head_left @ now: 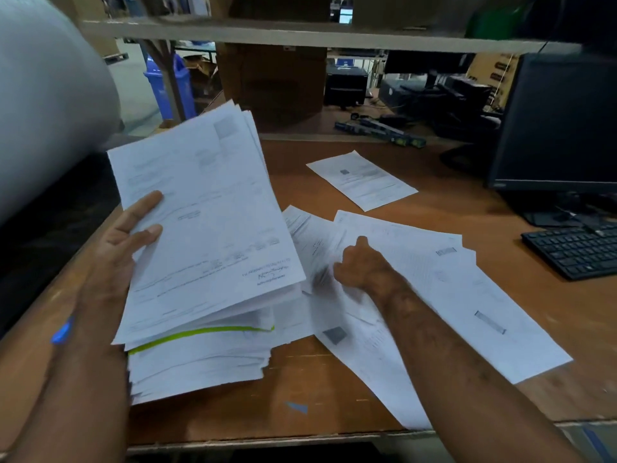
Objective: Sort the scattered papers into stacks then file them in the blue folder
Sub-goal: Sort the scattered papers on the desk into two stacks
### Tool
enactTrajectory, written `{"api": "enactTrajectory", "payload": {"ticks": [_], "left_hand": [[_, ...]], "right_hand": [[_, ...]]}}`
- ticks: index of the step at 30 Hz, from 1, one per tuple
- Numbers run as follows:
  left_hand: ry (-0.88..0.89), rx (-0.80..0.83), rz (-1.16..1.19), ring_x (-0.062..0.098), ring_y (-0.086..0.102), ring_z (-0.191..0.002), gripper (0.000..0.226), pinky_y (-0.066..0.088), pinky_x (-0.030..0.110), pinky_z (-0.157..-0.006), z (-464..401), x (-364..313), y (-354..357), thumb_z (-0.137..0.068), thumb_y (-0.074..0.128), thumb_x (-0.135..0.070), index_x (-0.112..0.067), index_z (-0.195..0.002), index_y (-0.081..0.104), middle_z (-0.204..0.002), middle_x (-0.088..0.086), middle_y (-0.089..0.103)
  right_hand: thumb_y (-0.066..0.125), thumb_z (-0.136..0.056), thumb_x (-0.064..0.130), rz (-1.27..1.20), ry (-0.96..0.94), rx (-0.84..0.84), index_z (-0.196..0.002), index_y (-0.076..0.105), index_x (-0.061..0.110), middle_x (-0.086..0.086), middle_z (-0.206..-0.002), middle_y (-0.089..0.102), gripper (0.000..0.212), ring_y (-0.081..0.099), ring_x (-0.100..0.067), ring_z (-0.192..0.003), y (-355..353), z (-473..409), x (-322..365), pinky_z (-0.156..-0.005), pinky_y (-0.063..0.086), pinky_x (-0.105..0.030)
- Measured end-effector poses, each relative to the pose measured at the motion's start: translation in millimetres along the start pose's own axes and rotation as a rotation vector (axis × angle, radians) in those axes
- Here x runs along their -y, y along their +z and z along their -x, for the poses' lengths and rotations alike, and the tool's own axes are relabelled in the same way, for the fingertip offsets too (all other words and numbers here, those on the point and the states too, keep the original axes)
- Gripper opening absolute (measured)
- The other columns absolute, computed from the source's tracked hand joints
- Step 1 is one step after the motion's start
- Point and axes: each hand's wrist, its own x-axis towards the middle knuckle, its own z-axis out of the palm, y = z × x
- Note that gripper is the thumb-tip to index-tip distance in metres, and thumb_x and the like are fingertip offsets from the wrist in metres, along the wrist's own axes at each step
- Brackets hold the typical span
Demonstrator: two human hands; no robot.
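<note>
My left hand [128, 237] holds a sheaf of printed white papers [203, 208] lifted above the desk, thumb on the top sheet. Under it lies a thick stack of papers [200, 359] with a green strip along one edge. My right hand [362, 265] presses down with closed fingers on loose sheets [444, 295] spread over the middle and right of the wooden desk [334, 379]; whether it grips one I cannot tell. A single sheet [362, 178] lies apart, further back. No blue folder shows in the head view.
A black monitor [561, 125] and keyboard [577, 252] stand at the right. A shelf board [300, 35] hangs over the desk's back, with boxes and black devices behind it. A large grey roll [46, 95] fills the left. A blue bin [170, 85] stands beyond.
</note>
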Motion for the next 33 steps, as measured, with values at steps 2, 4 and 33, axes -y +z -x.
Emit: {"api": "enactTrajectory", "payload": {"ticks": [2, 4, 33], "left_hand": [[0.037, 0.015, 0.050, 0.012, 0.071, -0.108, 0.050, 0.059, 0.027, -0.090, -4.6, -8.0, 13.1, -0.101, 0.043, 0.006, -0.017, -0.144, 0.055, -0.136, -0.001, 0.066], [0.067, 0.037, 0.090, 0.011, 0.069, -0.112, 0.046, 0.057, 0.026, -0.092, -10.0, -14.9, 23.0, -0.099, 0.049, 0.001, -0.022, -0.137, 0.059, -0.132, -0.006, 0.068], [-0.269, 0.040, -0.261, 0.006, 0.061, -0.116, 0.051, 0.044, 0.023, -0.085, 13.7, 58.1, 1.4, -0.092, 0.063, 0.009, -0.028, -0.125, 0.072, -0.135, -0.019, 0.062]], "right_hand": [[0.055, -0.098, 0.036, 0.041, -0.046, -0.033, -0.133, 0.057, 0.008, -0.015, -0.150, 0.037, 0.045, 0.050, -0.036, -0.129, 0.1, -4.5, -7.1, -0.104, 0.046, -0.044], [0.060, -0.095, 0.042, 0.080, -0.064, -0.068, -0.131, 0.058, 0.011, -0.014, -0.140, 0.045, 0.047, 0.044, -0.034, -0.131, -4.9, -6.5, -11.4, -0.105, 0.045, -0.049], [0.049, -0.046, 0.102, 0.018, 0.087, 0.089, -0.158, 0.019, 0.036, -0.006, -0.168, 0.021, 0.132, 0.022, -0.041, -0.152, -21.6, -27.2, -70.4, -0.115, 0.019, -0.070]]}}
